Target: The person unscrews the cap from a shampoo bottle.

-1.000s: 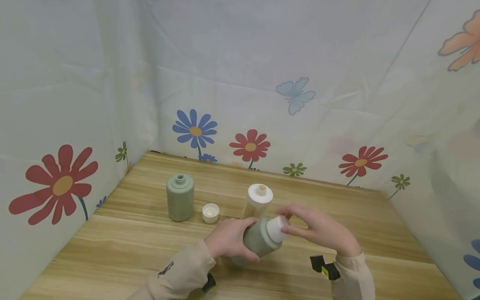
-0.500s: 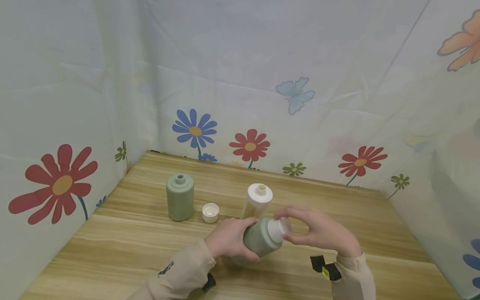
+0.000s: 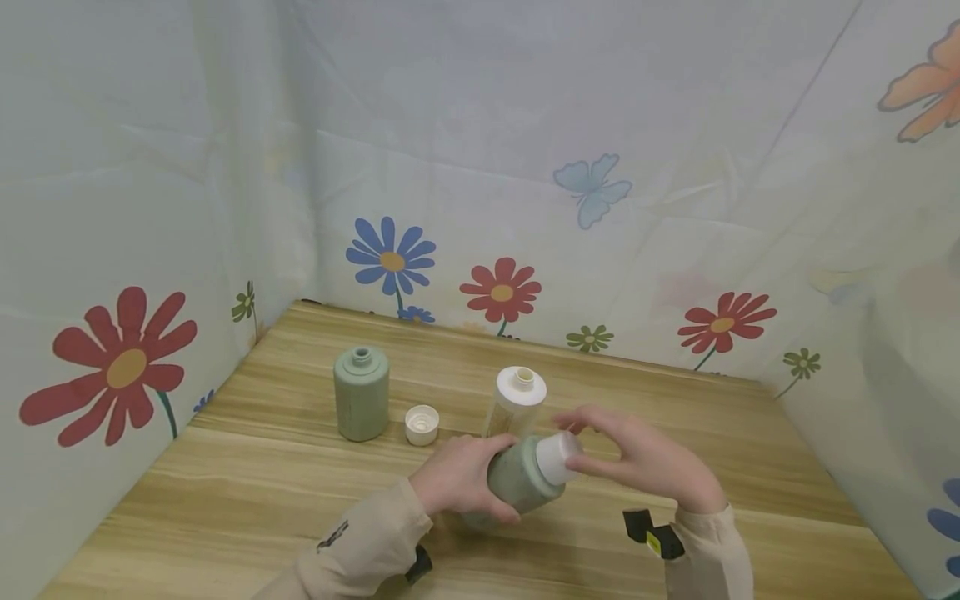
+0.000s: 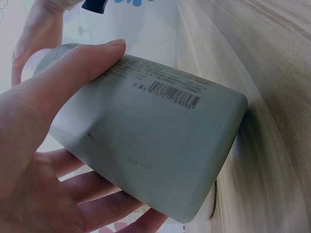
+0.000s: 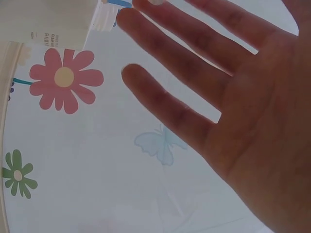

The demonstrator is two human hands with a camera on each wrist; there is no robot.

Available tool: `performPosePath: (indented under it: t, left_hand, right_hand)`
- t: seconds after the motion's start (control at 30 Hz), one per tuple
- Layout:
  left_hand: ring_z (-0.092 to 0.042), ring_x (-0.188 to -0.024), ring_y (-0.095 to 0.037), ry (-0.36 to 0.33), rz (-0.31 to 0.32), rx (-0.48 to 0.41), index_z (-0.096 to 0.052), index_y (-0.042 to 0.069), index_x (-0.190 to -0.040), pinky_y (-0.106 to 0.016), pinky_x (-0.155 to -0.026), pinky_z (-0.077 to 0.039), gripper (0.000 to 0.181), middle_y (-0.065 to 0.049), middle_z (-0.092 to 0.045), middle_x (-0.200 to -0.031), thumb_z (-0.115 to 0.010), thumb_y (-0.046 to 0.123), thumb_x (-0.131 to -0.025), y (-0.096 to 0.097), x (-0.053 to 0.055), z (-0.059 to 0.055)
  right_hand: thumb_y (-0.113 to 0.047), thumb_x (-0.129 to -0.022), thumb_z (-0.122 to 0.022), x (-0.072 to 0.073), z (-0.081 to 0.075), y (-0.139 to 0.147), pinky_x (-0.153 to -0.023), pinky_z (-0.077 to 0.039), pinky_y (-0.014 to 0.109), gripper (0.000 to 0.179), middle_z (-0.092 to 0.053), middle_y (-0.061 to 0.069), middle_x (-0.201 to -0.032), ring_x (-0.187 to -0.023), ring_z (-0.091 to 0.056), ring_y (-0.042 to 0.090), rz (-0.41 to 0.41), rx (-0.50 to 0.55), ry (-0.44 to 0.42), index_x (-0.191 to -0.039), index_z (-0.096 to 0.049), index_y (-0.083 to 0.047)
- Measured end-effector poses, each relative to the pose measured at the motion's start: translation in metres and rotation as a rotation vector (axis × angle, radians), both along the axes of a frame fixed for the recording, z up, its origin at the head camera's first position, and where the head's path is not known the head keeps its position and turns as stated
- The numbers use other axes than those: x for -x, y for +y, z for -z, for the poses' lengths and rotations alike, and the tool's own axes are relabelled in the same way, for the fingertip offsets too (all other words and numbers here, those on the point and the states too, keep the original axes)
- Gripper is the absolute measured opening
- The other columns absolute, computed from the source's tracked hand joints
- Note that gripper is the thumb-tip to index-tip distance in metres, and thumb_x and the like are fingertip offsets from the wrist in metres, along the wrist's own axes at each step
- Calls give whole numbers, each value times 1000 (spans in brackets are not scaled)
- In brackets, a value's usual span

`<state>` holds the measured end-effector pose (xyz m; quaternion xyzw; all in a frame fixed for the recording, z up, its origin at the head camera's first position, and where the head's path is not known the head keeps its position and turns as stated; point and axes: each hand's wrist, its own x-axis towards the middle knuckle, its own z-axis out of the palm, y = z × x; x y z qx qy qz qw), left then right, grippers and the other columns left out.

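A green bottle (image 3: pixel 517 483) with a white cap (image 3: pixel 553 458) lies tilted in my left hand (image 3: pixel 461 475), its capped end toward the right. In the left wrist view the thumb presses along the bottle (image 4: pixel 141 126) above the barcode, and the fingers pass beneath it. My right hand (image 3: pixel 648 462) holds the cap between thumb and forefinger at its outer end. The right wrist view shows the other fingers of the right hand (image 5: pixel 243 107) stretched out; the cap is out of sight there. Behind the held bottle stands an uncapped white bottle (image 3: pixel 516 404), its lower part hidden.
Another green bottle (image 3: pixel 362 398), uncapped, stands upright on the wooden table (image 3: pixel 247 492) at the left. Beside it a loose white cap (image 3: pixel 422 425) lies with its hollow side up. A flower-printed curtain (image 3: pixel 450 167) surrounds the table's back and sides.
The right thumb and forefinger have turned inward around the cap, then back out again. The left hand keeps the green bottle in nearly the same place, and the standing bottles are unmoved.
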<state>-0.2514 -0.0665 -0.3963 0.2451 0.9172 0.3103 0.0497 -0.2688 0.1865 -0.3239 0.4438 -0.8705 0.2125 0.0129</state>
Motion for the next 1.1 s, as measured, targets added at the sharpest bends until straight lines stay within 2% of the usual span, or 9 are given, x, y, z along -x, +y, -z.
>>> performPosePath:
  t: [0.17, 0.3, 0.43, 0.57, 0.7, 0.8, 0.9, 1.1]
  left_hand:
    - [-63, -89, -12, 13, -1, 6, -56, 20, -128, -27, -76, -48, 78, 1, -70, -106, -88, 43, -60, 0, 1, 0]
    - [-63, -88, -12, 27, -1, 8, -57, 20, -128, -26, -75, -48, 79, 1, -70, -106, -88, 43, -59, 1, 1, 0]
    - [-63, -89, -12, 18, 1, 8, -56, 20, -128, -26, -76, -49, 78, 1, -70, -107, -88, 43, -60, 1, 2, 1]
    - [-63, -90, -12, 11, 4, 11, -56, 20, -128, -27, -76, -49, 78, 1, -69, -108, -88, 43, -62, 1, 1, 1]
    - [-63, -90, -12, 14, 5, 16, -56, 20, -129, -27, -76, -49, 78, 0, -69, -108, -88, 43, -62, 1, 1, 2]
    - [-63, -90, -12, 13, 6, 17, -55, 20, -129, -27, -76, -49, 79, 0, -69, -108, -88, 43, -62, 1, 2, 2]
    - [-63, -89, -12, 15, 8, 14, -56, 20, -129, -27, -75, -49, 79, 0, -69, -107, -88, 44, -61, 1, 1, 2]
    - [-63, -90, -13, 10, 8, 8, -56, 20, -129, -27, -76, -49, 79, 0, -69, -108, -88, 43, -61, 0, 1, 1]
  right_hand:
    - [-38, -93, -62, 1, -1, -1, -84, -53, 30, 38, -66, -12, -109, -98, -60, 2, 47, -26, 9, -126, -59, -19]
    - [-37, -93, -62, 1, -1, -3, -82, -53, 28, 36, -67, -14, -106, -95, -60, 0, 39, -30, 24, -124, -61, -19]
    - [-34, -94, -62, 1, -1, -3, -82, -54, 27, 32, -67, -13, -105, -93, -61, 0, -2, -16, 28, -121, -62, -19]
    - [-26, -92, -65, 2, 0, -3, -85, -54, 29, 29, -67, -9, -113, -99, -62, 5, -78, 0, 39, -120, -62, -18]
    - [-15, -89, -69, 2, 0, -1, -85, -54, 28, 33, -65, -5, -118, -104, -62, 9, -146, 21, 46, -121, -61, -19]
    - [-12, -87, -69, 1, 0, -1, -84, -54, 26, 36, -65, -5, -119, -103, -61, 9, -160, 30, 45, -121, -60, -20]
    - [-16, -89, -69, 0, -1, -1, -87, -54, 30, 35, -65, -4, -120, -106, -62, 11, -143, 30, 40, -123, -60, -18]
    - [-34, -93, -63, -2, -3, 0, -93, -52, 39, 40, -66, -2, -123, -112, -62, 13, -15, -3, -3, -129, -57, -18]
